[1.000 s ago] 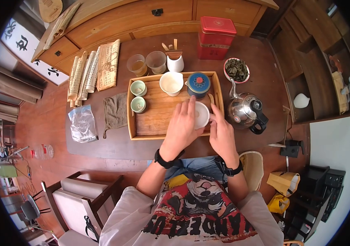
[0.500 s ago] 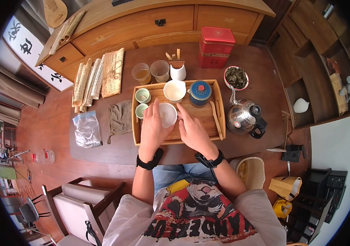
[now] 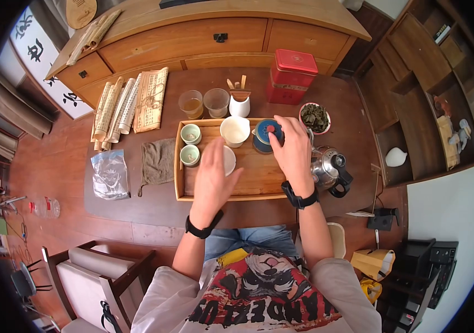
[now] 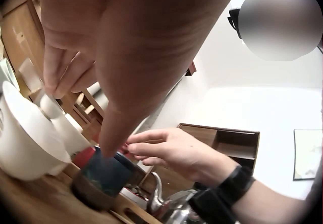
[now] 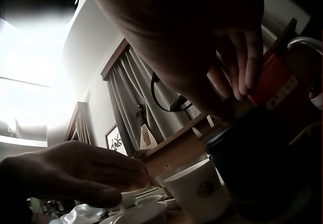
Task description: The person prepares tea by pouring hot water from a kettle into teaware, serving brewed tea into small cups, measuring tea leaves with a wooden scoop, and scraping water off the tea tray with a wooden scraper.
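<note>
The person's right hand point(image 3: 294, 152) is at the blue lidded pot point(image 3: 261, 142) on the wooden tray point(image 3: 179, 183), thumb and fingertips pinching its red knob point(image 3: 271, 129). The left wrist view shows those fingertips at the top of the pot point(image 4: 103, 181). Fingers fairly straight and thumb apart, the left hand point(image 3: 212, 180) hovers over the tray's near left part and partly covers a white cup point(image 3: 229, 160); whether it touches the cup cannot be told. Behind stands a white pitcher point(image 3: 235, 131), and two green cups point(image 3: 190, 155) stand at the tray's left.
A steel kettle point(image 3: 326, 166) stands right of the tray, near a bowl of leaves point(image 3: 314, 118) and a red tin point(image 3: 291, 77). Behind are clear cups point(image 3: 216, 102) and a white tool holder point(image 3: 240, 105). A cloth point(image 3: 158, 161), plastic bag point(image 3: 110, 175) and paper rolls point(image 3: 116, 111) lie left.
The right hand has left the white cup and moved right and away from the body to the blue pot's knob. The cup went left with both hands earlier; the left hand remains near it.
</note>
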`<state>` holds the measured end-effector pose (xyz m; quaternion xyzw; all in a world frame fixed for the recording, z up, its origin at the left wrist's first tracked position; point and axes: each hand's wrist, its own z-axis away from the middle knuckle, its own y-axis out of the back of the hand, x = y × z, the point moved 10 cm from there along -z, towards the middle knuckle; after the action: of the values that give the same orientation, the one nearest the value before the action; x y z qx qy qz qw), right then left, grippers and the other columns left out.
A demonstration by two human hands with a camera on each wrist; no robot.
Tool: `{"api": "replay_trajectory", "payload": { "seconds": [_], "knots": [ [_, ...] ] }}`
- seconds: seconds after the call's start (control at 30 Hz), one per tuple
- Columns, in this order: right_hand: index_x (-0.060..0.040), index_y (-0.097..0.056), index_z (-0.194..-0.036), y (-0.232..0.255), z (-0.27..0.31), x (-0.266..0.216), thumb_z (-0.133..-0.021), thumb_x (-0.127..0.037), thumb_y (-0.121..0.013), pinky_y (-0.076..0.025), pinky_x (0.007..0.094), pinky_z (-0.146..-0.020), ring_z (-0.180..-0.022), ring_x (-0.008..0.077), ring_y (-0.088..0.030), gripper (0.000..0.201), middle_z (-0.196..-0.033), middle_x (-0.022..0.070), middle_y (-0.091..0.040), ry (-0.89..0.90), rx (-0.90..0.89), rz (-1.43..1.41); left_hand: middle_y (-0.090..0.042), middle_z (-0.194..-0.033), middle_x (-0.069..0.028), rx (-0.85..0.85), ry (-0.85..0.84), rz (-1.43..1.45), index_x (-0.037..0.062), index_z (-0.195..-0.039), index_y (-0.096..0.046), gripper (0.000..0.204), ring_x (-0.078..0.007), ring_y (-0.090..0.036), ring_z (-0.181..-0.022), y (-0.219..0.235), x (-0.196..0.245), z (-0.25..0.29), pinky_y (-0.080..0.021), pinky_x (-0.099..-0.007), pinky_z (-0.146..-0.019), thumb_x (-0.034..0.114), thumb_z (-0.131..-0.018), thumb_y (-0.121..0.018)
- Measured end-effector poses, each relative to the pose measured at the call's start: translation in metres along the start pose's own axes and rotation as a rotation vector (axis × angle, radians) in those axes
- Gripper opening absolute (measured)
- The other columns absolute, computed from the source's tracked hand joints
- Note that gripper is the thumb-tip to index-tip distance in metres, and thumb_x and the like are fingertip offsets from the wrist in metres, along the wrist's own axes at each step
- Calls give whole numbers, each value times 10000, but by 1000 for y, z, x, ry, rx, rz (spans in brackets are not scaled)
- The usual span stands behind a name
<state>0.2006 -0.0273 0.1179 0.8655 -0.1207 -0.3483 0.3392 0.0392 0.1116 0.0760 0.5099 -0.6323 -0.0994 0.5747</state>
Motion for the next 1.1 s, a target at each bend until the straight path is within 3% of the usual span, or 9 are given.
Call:
{"api": "replay_trajectory", "payload": {
  "seconds": [0.07, 0.17, 0.27, 0.47, 0.57, 0.7, 1.1],
  "knots": [
    [-11, -719, -1274, -7, -1, 4, -913, -39, -809, -590, 488, -920, -1080, 364, -703, 373, -1073, 136, -756, 19, -10, 23, -598, -1520, -320, -26, 6, 112, -56, -1618, -436, 859, -494, -579, -1418, -7, 13, -1, -489, -527, -1191, 124, -899, -871],
    [-15, -714, -1297, -19, -1, 9, -909, -37, -810, -593, 486, -913, -1053, 367, -709, 401, -1065, 130, -762, 22, -75, -10, -491, -1603, -383, -140, -150, 319, -121, -1617, -382, 725, -534, -516, -1468, -28, 44, -5, -464, -523, -1226, 28, -985, -705],
    [-19, -704, -1328, -16, 2, 12, -897, -17, -814, -595, 479, -909, -1031, 350, -716, 445, -1046, 116, -767, -1, -49, -50, -436, -1643, -392, -152, -181, 357, -132, -1619, -370, 721, -544, -479, -1501, -45, 56, -9, -450, -519, -1240, 20, -991, -691],
    [-36, -683, -1416, 12, 13, -7, -862, 17, -839, -607, 438, -859, -947, 295, -734, 578, -1015, 100, -773, 14, 6, -142, -458, -1646, -356, -81, -249, 116, -149, -1598, -412, 711, -498, -428, -1571, -21, 80, 5, -406, -508, -1280, -10, -957, -686],
    [-52, -685, -1430, 6, 50, -19, -859, 22, -842, -615, 421, -812, -909, 294, -743, 596, -996, 102, -774, -53, -78, -232, -540, -1580, -346, -182, -226, 111, -155, -1557, -467, 645, -502, -472, -1534, -21, 75, 22, -438, -510, -1253, 12, -971, -677],
    [-40, -656, -1447, -29, 86, -12, -843, 22, -834, -618, 461, -837, -962, 366, -764, 632, -1054, 182, -779, -132, -238, -284, -528, -1605, -330, -288, -175, 137, -130, -1575, -471, 677, -494, -483, -1530, -41, 57, 43, -437, -515, -1259, -13, -944, -687],
    [-38, -676, -1393, -74, 113, 22, -868, 1, -813, -614, 482, -863, -1011, 400, -758, 544, -1152, 204, -776, -209, -343, -244, -505, -1611, -358, -383, -95, 132, -136, -1590, -435, 704, -498, -498, -1511, -79, 28, 58, -470, -509, -1232, 26, -953, -688]
  ]
}}
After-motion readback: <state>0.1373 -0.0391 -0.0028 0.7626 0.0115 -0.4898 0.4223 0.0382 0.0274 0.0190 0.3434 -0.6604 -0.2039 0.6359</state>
